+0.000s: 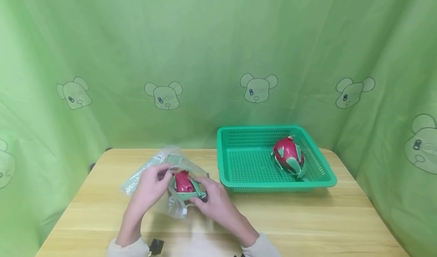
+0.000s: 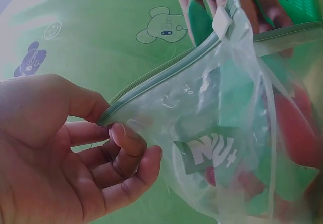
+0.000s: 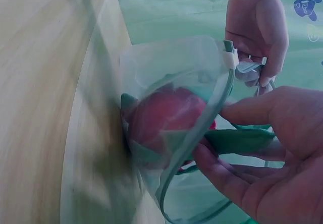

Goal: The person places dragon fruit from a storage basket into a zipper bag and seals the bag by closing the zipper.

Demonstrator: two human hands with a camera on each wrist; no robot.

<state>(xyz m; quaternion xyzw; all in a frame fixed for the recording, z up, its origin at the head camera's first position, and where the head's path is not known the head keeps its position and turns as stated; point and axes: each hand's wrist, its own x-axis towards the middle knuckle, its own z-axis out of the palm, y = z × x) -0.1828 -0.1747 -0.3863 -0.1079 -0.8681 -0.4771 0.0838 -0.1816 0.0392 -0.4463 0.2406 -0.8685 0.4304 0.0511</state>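
Note:
Left of the green basket, a clear zip bag with a white slider is held open above the table. My left hand pinches one edge of its mouth between thumb and forefinger. A red dragon fruit with green scales lies inside the bag, its end facing the opening. My right hand reaches into the mouth and holds the fruit's near end by its scales, thumb on one side and fingers on the other. The right wrist view shows most of the fruit through the plastic.
A green slotted plastic basket stands at the back right of the wooden table. Another dragon fruit lies in its right side. Behind the table hangs a green curtain printed with bear faces.

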